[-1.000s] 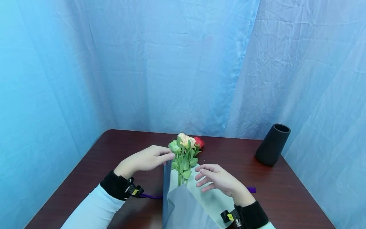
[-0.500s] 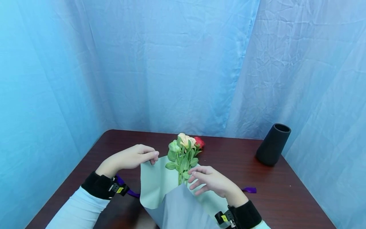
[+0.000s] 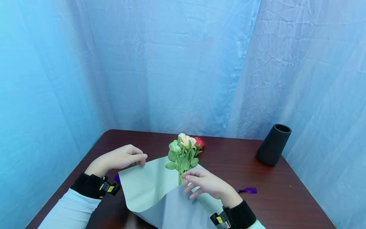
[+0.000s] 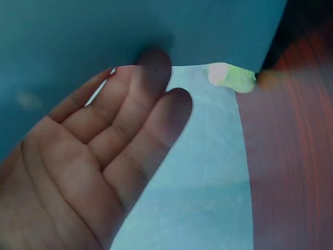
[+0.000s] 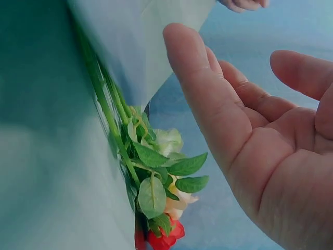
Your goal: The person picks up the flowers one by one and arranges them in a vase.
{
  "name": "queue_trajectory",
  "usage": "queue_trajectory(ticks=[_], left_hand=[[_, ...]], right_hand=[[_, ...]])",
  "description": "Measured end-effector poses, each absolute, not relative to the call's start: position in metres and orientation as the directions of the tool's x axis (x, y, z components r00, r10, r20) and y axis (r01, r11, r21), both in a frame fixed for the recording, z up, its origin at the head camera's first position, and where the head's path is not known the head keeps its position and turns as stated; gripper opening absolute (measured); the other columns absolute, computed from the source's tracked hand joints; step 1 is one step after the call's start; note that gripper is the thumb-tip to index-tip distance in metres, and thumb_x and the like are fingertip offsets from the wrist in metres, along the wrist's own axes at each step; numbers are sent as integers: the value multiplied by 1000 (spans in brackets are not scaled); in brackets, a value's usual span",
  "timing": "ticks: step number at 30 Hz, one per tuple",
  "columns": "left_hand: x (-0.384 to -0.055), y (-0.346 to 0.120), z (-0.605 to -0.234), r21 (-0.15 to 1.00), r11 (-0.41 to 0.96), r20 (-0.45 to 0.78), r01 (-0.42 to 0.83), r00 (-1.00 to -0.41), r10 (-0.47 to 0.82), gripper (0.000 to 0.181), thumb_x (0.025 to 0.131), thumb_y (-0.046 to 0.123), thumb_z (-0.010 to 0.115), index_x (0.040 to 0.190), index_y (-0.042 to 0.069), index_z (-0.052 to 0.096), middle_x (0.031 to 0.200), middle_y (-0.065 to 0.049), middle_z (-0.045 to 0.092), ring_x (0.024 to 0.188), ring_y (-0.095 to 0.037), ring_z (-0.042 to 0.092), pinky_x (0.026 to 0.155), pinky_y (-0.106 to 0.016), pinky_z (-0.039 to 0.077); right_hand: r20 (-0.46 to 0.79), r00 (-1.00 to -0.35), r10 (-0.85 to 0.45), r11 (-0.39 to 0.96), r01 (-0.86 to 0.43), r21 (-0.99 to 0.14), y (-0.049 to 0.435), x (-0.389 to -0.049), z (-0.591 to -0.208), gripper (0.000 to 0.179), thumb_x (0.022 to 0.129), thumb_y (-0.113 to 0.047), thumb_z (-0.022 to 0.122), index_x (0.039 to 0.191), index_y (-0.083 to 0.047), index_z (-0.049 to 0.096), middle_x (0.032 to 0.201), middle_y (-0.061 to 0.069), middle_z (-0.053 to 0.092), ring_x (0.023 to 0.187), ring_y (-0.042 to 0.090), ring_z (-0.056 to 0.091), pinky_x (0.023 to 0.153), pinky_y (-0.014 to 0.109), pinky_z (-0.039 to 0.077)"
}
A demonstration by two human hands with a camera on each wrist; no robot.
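Flowers (image 3: pixel 184 152) with green, cream and red heads lie in the middle of the table, on a sheet of wrapping paper (image 3: pixel 150 184), pale green inside and grey-blue outside. The lower part of the stems is covered by a grey-blue fold. My left hand (image 3: pixel 120 159) is at the upper left edge of the sheet; in the left wrist view its fingers (image 4: pixel 125 109) are extended against the paper, thumb unseen. Over the lower stems and the fold hovers my right hand (image 3: pixel 207 184), fingers loosely spread. In the right wrist view nothing lies in its palm (image 5: pixel 291 166).
A black vase (image 3: pixel 273 146) stands at the back right of the dark wooden table (image 3: pixel 228 156). One end of a purple ribbon (image 3: pixel 248 190) shows right of the paper, another bit under the left wrist. Blue curtains (image 3: pixel 171 63) hang behind the table.
My left hand has moved left and slightly down, and the left side of the paper has opened out flat with it. My right hand has shifted a little left and down over the stems.
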State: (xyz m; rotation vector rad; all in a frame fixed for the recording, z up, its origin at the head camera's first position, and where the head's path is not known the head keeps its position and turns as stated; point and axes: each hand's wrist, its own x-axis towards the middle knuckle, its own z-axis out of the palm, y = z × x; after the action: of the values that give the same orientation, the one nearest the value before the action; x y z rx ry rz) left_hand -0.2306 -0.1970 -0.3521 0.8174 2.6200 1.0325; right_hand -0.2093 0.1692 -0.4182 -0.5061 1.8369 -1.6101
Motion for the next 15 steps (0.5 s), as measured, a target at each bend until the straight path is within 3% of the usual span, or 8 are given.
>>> queue_trajectory(ticks=[5,11,15], left_hand=[[-230,-209,-361,652,654,-67,382,-831,552,23,101,30,63,91,16,78,65,6,51,60,-12,46,70,-35,47],[-226,-218,-372,634,692,-125,347,-836,534,16,98,26,66,96,19,80,95,5,71,81,-18,57,71,-38,46],[-225,-220,-381,622,718,-158,311,-849,505,16,97,27,67,96,19,80,96,4,70,79,-19,55,67,-38,45]], right_hand=[[-229,-696,-681,205,120,-971,163,-208,-419,42,108,-23,52,139,5,53,119,22,64,104,35,68,79,47,59],[-252,-655,-712,252,96,-963,158,-207,-420,42,108,-23,52,140,5,53,118,18,65,106,35,67,83,46,58],[-253,-634,-731,275,65,-959,151,-208,-423,43,108,-23,52,140,6,53,118,16,65,105,32,67,83,45,58]])
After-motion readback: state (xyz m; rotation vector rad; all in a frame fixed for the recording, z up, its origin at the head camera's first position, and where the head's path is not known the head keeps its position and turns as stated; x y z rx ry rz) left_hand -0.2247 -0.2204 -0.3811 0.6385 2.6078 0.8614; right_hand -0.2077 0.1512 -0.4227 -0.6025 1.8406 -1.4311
